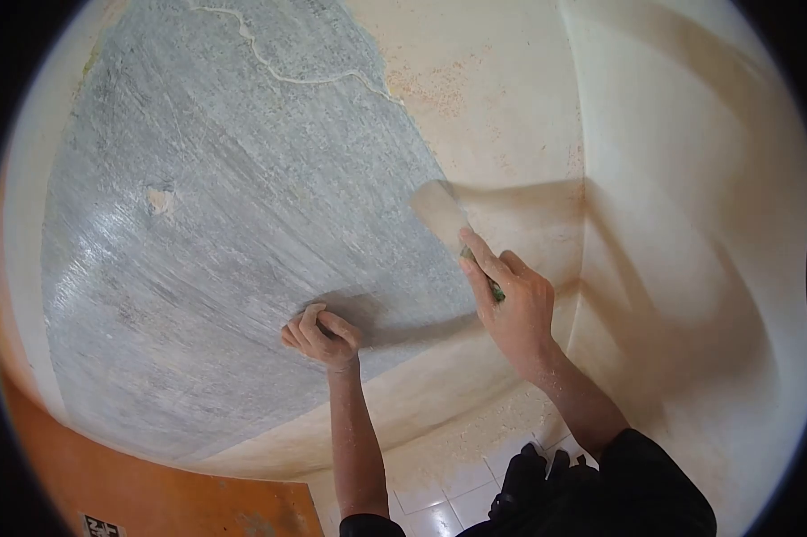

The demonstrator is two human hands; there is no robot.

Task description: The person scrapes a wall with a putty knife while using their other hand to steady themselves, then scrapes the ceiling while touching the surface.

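My right hand [520, 304] is wrapped round the green handle [495, 288] of a putty knife. Its broad, dusty blade [439, 213] lies against the wall, where a grey patch meets the cream paint. Lower and to the left, my left hand [321, 338] is closed in a loose fist close to the grey patch [242, 215]; no object shows in it. Pale dust covers both hands. A ragged cream edge [283, 79] of paint crosses the top of the patch, and a small pale spot [160, 200] shows on its left side.
A wall corner [584, 206] runs down on the right, with a cream side wall [690, 224] beyond it. An orange surface [153, 488] is at the lower left. Below are white floor tiles [430, 501] with scraped debris [484, 430] along the wall's foot.
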